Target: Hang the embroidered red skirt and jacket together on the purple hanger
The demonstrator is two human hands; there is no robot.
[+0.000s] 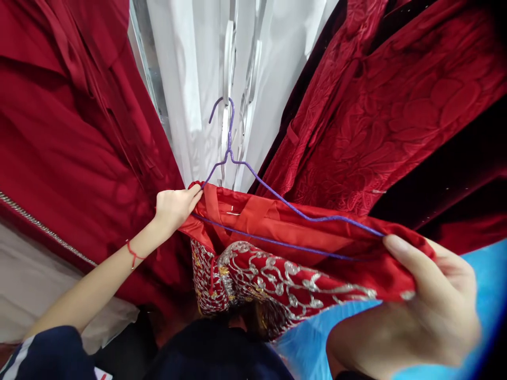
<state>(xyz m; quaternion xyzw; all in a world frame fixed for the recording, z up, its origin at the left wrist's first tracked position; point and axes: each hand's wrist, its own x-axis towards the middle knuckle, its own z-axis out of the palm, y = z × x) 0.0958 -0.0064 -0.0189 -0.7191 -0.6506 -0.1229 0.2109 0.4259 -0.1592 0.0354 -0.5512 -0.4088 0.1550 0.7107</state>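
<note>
A purple wire hanger [277,195] sits inside the open top of a red dress [277,269] with silver and gold embroidery. Its hook overlaps a white fitting in front of me; whether it hangs there I cannot tell. My left hand [174,208], a red string bracelet on its wrist, pinches the dress's top edge at the hanger's left shoulder. At the other end, my right hand [439,285] grips the dress edge around the hanger's right tip, thumb on top. Red inner straps lie across the lining. The dress's lower part is hidden below.
Dark red garments [79,121] hang close on the left, one with a beaded trim. Patterned red garments [420,116] and dark velvet hang on the right. White fabric [178,63] and white uprights stand ahead. Bright blue material [309,348] lies below, at the right.
</note>
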